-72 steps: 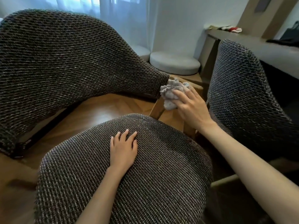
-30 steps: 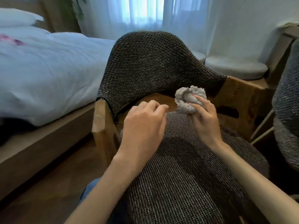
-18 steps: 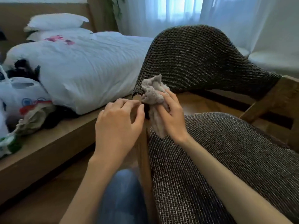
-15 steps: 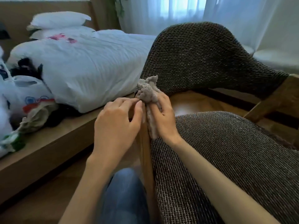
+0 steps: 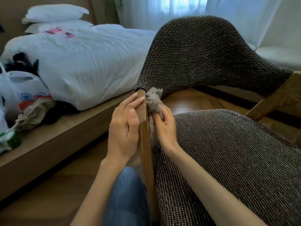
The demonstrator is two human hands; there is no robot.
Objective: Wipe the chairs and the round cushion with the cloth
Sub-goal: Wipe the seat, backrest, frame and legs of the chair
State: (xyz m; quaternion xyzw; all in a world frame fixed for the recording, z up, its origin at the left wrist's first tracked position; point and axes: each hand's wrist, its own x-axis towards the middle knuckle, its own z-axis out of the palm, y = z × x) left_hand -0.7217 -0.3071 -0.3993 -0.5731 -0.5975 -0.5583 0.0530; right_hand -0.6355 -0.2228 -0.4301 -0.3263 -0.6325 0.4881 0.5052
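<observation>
right hand fingers curled, gripping cloth against inner edge of chair arm | left hand fingers straight, bracing outer edge

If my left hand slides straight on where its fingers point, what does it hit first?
Probably the woven backrest corner, just past your left hand on the wooden armrest; depth is slightly unclear.
</observation>
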